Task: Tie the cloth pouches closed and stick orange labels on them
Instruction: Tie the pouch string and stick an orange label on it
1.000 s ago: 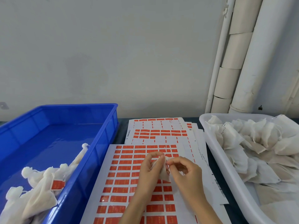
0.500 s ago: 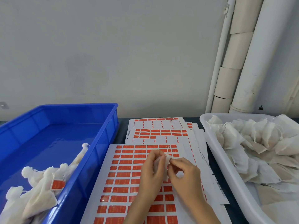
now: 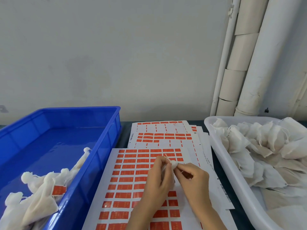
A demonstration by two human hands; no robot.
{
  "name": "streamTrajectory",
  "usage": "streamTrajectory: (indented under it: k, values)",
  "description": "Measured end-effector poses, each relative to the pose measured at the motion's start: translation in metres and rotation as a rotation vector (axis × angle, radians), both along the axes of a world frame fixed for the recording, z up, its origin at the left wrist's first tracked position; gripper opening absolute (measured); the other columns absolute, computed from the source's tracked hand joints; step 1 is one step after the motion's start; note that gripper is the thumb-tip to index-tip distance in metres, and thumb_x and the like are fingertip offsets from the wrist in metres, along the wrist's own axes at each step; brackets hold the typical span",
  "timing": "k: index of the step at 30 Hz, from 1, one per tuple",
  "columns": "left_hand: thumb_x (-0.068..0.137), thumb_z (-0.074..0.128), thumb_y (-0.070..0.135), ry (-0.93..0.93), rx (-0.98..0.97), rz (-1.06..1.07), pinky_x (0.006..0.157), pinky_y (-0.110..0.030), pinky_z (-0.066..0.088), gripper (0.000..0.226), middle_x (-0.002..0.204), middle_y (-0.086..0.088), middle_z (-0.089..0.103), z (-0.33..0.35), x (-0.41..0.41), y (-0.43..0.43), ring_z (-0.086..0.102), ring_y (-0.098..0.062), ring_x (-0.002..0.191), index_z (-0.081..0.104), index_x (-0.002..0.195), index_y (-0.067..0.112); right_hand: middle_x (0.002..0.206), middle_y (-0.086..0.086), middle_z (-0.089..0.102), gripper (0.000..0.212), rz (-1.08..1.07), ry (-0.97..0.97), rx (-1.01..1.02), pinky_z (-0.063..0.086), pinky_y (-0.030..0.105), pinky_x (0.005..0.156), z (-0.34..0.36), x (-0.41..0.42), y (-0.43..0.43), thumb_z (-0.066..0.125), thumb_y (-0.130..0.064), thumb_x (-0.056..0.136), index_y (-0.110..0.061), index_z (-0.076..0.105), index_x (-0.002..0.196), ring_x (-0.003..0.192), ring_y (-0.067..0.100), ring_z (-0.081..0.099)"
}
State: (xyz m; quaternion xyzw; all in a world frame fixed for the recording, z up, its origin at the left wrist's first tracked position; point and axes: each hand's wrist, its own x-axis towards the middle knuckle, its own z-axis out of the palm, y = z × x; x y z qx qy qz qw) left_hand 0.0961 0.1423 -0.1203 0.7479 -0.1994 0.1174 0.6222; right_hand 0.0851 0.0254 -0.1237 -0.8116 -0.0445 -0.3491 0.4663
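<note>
A small white cloth pouch [image 3: 173, 164] is held between both hands above the front sheet of orange labels [image 3: 126, 180]. My left hand [image 3: 157, 178] curls round the pouch body, mostly hiding it. My right hand [image 3: 192, 180] pinches the pouch's gathered top, and a thin drawstring [image 3: 166, 156] sticks up beside my left fingertips. Tied pouches [image 3: 41, 190], one with an orange label [image 3: 58, 190], lie in the blue bin [image 3: 99, 146] at the left. Untied pouches [image 3: 259, 146] fill the white tub [image 3: 221, 156] at the right.
More label sheets [image 3: 162, 135], partly stripped, lie fanned out behind the front sheet on the dark table. White and beige pipes [image 3: 245, 63] run up the grey wall at the back right. Most of the blue bin's floor is bare.
Both hands have stayed over the label sheet, working the pouch top. My left fingers have curled further round the pouch, and the drawstring end now sticks up beside them.
</note>
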Motion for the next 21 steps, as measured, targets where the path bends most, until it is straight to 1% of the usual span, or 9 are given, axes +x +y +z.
streamTrajectory:
  k: [3, 5, 9, 10, 12, 13, 15, 17, 21]
  values:
    - [0.098, 0.047, 0.014, 0.051, -0.078, 0.036, 0.052, -0.01, 0.041, 0.009, 0.07, 0.014, 0.058, 0.003, -0.002, -0.001, 0.055, -0.004, 0.059, 0.054, 0.093, 0.015, 0.071, -0.003, 0.071, 0.014, -0.025, -0.16, -0.076, 0.051, 0.009, 0.058, 0.001, 0.0, 0.001, 0.079, -0.008, 0.07, -0.01, 0.078, 0.084, 0.061, 0.004, 0.063]
    - [0.099, 0.045, 0.014, 0.093, -0.123, 0.026, 0.054, -0.012, 0.044, 0.012, 0.07, 0.011, 0.059, 0.006, -0.003, -0.002, 0.056, -0.006, 0.061, 0.055, 0.093, 0.012, 0.072, -0.003, 0.07, 0.018, -0.034, -0.227, -0.114, 0.048, 0.006, 0.059, -0.002, -0.001, 0.001, 0.079, -0.008, 0.068, -0.008, 0.077, 0.086, 0.063, 0.001, 0.061]
    - [0.099, 0.045, 0.02, 0.207, -0.184, -0.013, 0.061, -0.015, 0.051, 0.014, 0.078, 0.013, 0.064, 0.009, -0.003, 0.0, 0.063, -0.005, 0.073, 0.059, 0.097, 0.019, 0.078, -0.002, 0.07, 0.024, 0.011, -0.301, -0.132, 0.052, 0.011, 0.058, -0.007, 0.0, -0.001, 0.08, -0.006, 0.068, -0.007, 0.076, 0.091, 0.07, 0.003, 0.064]
    - [0.098, 0.047, 0.022, 0.235, -0.197, -0.019, 0.062, -0.015, 0.051, 0.014, 0.079, 0.014, 0.065, 0.009, -0.003, 0.001, 0.064, -0.005, 0.074, 0.06, 0.096, 0.021, 0.078, -0.001, 0.07, 0.024, 0.021, -0.315, -0.143, 0.053, 0.011, 0.059, -0.008, 0.0, -0.002, 0.08, -0.005, 0.068, -0.007, 0.076, 0.092, 0.071, 0.004, 0.063]
    - [0.096, 0.05, 0.024, 0.279, -0.222, -0.032, 0.061, -0.015, 0.051, 0.012, 0.076, 0.012, 0.067, 0.011, -0.003, 0.003, 0.065, -0.006, 0.07, 0.062, 0.094, 0.022, 0.077, 0.0, 0.07, 0.026, 0.035, -0.327, -0.165, 0.053, 0.01, 0.061, -0.008, 0.001, -0.003, 0.08, -0.004, 0.067, -0.006, 0.076, 0.093, 0.072, 0.005, 0.064]
    - [0.094, 0.052, 0.026, 0.302, -0.242, -0.052, 0.061, -0.017, 0.052, 0.012, 0.074, 0.008, 0.068, 0.012, -0.003, 0.005, 0.065, -0.009, 0.066, 0.062, 0.095, 0.02, 0.078, 0.001, 0.07, 0.025, 0.048, -0.324, -0.159, 0.053, 0.01, 0.062, -0.008, 0.002, -0.004, 0.08, -0.006, 0.069, -0.006, 0.075, 0.093, 0.072, 0.006, 0.064]
    - [0.09, 0.055, 0.03, 0.347, -0.278, -0.095, 0.06, -0.024, 0.054, 0.018, 0.071, -0.001, 0.067, 0.014, -0.002, 0.007, 0.064, -0.014, 0.06, 0.061, 0.098, 0.015, 0.079, 0.001, 0.071, 0.02, 0.07, -0.321, -0.138, 0.054, 0.011, 0.063, -0.008, 0.001, -0.005, 0.077, -0.014, 0.077, -0.007, 0.075, 0.095, 0.073, 0.006, 0.065]
    - [0.089, 0.057, 0.028, 0.375, -0.305, -0.115, 0.058, -0.026, 0.054, 0.021, 0.069, -0.007, 0.066, 0.014, -0.001, 0.008, 0.063, -0.017, 0.057, 0.059, 0.102, 0.011, 0.079, 0.001, 0.071, 0.022, 0.085, -0.318, -0.123, 0.054, 0.011, 0.064, -0.006, -0.001, -0.005, 0.07, -0.023, 0.081, -0.007, 0.075, 0.096, 0.074, 0.006, 0.064]
    - [0.091, 0.057, 0.021, 0.381, -0.324, -0.123, 0.055, -0.026, 0.053, 0.017, 0.07, -0.009, 0.067, 0.014, 0.0, 0.009, 0.063, -0.018, 0.057, 0.062, 0.102, 0.008, 0.078, 0.001, 0.07, 0.021, 0.076, -0.317, -0.129, 0.052, 0.009, 0.064, -0.006, 0.0, -0.004, 0.075, -0.021, 0.079, -0.008, 0.075, 0.096, 0.074, 0.006, 0.064]
